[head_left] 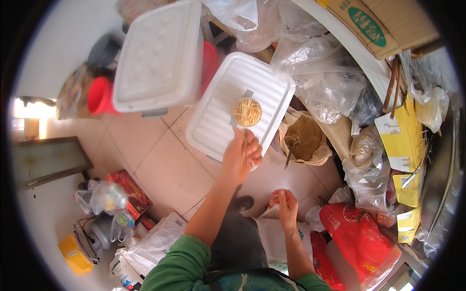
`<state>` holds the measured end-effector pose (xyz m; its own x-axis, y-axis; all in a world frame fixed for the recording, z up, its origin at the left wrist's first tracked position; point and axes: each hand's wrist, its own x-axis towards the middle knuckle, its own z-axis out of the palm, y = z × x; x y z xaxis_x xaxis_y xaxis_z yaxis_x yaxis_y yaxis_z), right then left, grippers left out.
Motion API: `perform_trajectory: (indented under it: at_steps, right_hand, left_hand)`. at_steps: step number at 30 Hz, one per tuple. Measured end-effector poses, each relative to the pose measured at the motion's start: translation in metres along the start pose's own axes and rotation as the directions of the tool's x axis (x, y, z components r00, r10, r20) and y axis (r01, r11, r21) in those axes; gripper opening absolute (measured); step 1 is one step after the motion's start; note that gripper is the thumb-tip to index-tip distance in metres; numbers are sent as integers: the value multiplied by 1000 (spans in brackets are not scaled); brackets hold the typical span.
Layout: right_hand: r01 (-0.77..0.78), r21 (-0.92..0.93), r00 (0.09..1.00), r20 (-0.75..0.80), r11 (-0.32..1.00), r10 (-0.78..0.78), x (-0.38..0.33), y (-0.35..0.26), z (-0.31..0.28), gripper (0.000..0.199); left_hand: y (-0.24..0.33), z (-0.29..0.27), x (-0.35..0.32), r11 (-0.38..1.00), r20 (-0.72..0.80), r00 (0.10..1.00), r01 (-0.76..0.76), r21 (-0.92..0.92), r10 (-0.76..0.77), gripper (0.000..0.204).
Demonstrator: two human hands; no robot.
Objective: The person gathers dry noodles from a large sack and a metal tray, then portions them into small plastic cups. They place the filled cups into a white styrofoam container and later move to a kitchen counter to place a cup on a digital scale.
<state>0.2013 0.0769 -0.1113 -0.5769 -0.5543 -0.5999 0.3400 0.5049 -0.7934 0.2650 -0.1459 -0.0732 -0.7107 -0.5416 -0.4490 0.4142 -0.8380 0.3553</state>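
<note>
A small round tub of toothpicks (247, 112) stands on the ribbed white lid (208, 128) of a storage box. Just on the near side of the tub is my left hand (241, 154), its fingers curled around a few thin pale sticks that look like toothpicks. My right hand (285, 204) hangs lower and to the right, above a white sack, with its fingers drawn together. Whatever its fingertips may hold is too small to make out. To the right of the lid, an open bag (303, 138) has some loose thin sticks inside.
A taller white lidded box (158, 58) stands at the far left, beside a red container (99, 95). Plastic bags (323, 82) crowd the right side, with yellow cartons (407, 155) beyond. Red bags (357, 237) and white sacks (153, 247) lie near my legs on the tiled floor (170, 162).
</note>
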Motion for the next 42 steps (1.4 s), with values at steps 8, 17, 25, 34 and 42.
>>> perform_trajectory:
  at_steps: [8, 17, 25, 34, 42]
  right_hand:
    - [143, 39, 988, 59, 989, -145, 77, -82, 65, 28]
    - [-13, -23, 999, 33, 1000, 13, 89, -42, 47, 22]
    - [7, -293, 985, -163, 956, -57, 117, 25, -25, 14]
    - [166, -796, 954, -19, 582, -298, 253, 111, -137, 18]
    - [31, -916, 996, -8, 400, -94, 369, 199, -154, 23]
  left_hand:
    - [46, -3, 90, 873, -5, 902, -416, 253, 431, 35]
    - [29, -36, 111, 627, 197, 717, -686, 369, 668, 24]
    - [18, -42, 115, 191, 323, 630, -609, 770, 706, 16]
    - [10, -38, 106, -260, 473, 504, -436, 862, 723, 35]
    - [18, -50, 110, -491, 540, 589, -260, 831, 602, 63]
